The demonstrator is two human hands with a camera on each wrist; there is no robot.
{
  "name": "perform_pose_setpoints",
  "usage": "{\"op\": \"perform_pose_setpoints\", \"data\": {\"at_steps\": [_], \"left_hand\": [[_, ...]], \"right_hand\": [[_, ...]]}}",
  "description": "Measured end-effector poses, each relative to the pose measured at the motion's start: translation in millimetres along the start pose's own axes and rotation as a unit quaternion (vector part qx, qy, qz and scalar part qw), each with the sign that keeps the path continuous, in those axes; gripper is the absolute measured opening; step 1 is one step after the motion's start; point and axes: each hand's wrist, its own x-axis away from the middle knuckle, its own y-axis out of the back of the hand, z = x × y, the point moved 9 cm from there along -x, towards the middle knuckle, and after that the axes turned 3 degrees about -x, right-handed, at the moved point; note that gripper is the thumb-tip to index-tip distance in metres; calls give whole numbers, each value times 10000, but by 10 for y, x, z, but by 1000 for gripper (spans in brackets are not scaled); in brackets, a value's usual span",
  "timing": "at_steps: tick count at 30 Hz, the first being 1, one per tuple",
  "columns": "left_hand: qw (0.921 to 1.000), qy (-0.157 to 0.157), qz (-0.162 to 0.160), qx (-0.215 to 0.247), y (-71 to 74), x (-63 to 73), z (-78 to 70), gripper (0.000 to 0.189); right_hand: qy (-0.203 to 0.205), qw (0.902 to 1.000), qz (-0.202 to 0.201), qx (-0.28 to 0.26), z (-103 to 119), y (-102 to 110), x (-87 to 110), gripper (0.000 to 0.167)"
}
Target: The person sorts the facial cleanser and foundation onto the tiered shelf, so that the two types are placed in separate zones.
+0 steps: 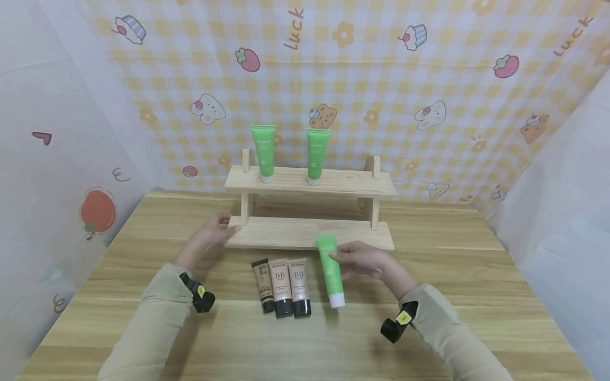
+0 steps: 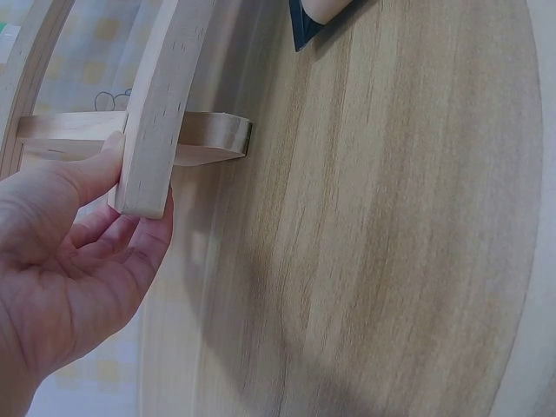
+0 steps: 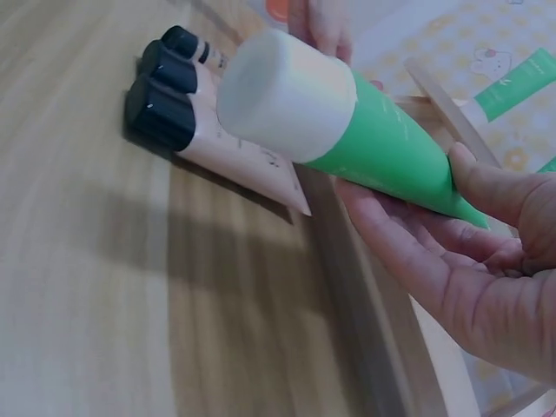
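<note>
My right hand (image 1: 366, 260) grips a green tube (image 1: 330, 270) with a white cap, thumb on one side and fingers beneath, as the right wrist view shows. The tube is held above the table with its cap toward me. At the left end of the lower shelf board (image 1: 286, 232), my left hand (image 1: 212, 233) pinches the board's edge between thumb and fingers. Two more green tubes, one at left (image 1: 264, 153) and one near the middle (image 1: 316, 156), stand on their caps on the upper shelf board (image 1: 355, 181).
Three beige tubes with black caps lie side by side on the wooden table (image 1: 457, 254): a narrower one (image 1: 263, 283) at left and two marked BB, the middle one (image 1: 280, 283) and the right one (image 1: 299, 283). A patterned cloth (image 1: 371, 79) hangs behind the shelf.
</note>
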Motion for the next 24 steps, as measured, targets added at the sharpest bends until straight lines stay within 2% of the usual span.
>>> {"op": "perform_pose_setpoints", "data": {"at_steps": [15, 24], "left_hand": [[10000, 82, -29, -42, 7, -11, 3, 66], [9999, 73, -68, -50, 9, -11, 1, 64]], "right_hand": [[595, 9981, -123, 61, 280, 130, 73, 45], [639, 9977, -213, -10, 346, 180, 102, 45]]}}
